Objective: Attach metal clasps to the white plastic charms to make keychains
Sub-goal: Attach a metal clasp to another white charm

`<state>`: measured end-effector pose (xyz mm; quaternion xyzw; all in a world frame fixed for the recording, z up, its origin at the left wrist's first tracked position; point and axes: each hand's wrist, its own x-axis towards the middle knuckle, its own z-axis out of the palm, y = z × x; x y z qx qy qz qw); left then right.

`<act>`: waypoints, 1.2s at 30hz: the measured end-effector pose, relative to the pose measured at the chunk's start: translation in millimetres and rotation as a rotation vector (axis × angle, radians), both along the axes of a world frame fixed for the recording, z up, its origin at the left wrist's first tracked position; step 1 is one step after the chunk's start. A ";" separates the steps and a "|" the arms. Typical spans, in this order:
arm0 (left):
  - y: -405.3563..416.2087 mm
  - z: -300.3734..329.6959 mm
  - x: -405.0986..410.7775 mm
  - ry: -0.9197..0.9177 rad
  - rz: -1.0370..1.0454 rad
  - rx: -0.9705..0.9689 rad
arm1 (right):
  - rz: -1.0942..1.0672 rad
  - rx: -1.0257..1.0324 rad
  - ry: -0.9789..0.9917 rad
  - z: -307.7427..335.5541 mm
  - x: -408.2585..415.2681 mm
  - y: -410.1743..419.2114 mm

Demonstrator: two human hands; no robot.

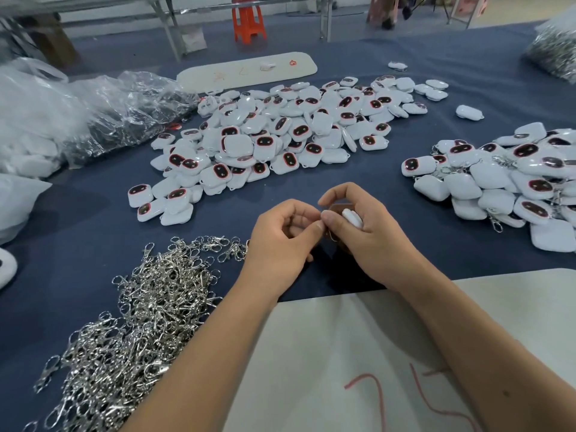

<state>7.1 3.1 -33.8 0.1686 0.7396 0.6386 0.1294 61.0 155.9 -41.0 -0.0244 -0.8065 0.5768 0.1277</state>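
Charm (352, 218), white, sits tucked in the curled fingers of the right hand (363, 232); left hand (282, 236) pinches a thin metal clasp (331, 233) at its edge, fingertips of both hands meeting above the blue tablecloth (93, 241)

This is a small assembly workshop or factory floor. A wide desk (311, 188) draped in dark blue cloth carries bulk stock: a big heap of white plastic charms (280, 132) at its centre, a pile of metal clasps (140, 307) nearer than that heap, and clear plastic bags (93, 113) to its left. Beyond the heap stand an orange plastic stool (248, 18) and bare metal table legs (168, 29).
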 end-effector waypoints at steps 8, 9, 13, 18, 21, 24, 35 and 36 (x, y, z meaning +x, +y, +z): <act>-1.6 2.8 0.1 0.013 -0.053 -0.047 | 0.003 -0.019 -0.013 -0.2 1.1 -0.2; -1.5 2.5 -0.2 0.019 -0.060 -0.061 | -0.002 -0.024 -0.013 -0.6 0.8 0.0; -0.7 0.2 -0.9 0.015 -0.012 -0.077 | -0.028 -0.001 0.017 -1.8 -0.5 0.2; -1.0 -2.5 -2.6 -0.001 0.065 -0.040 | -0.009 -0.025 0.061 -1.4 0.6 1.6; -1.0 -4.2 -3.1 -0.005 0.081 -0.023 | -0.034 -0.023 0.059 -0.4 1.0 1.4; 0.0 -4.6 -2.5 -0.026 0.092 0.023 | -0.045 -0.005 0.054 0.5 1.7 0.5; -1.4 -3.1 -4.0 -0.086 0.078 0.059 | -0.109 0.068 0.075 -1.4 0.6 -1.6; -1.1 -3.2 -3.9 -0.087 0.082 0.055 | -0.112 0.070 0.077 -1.3 0.9 -2.0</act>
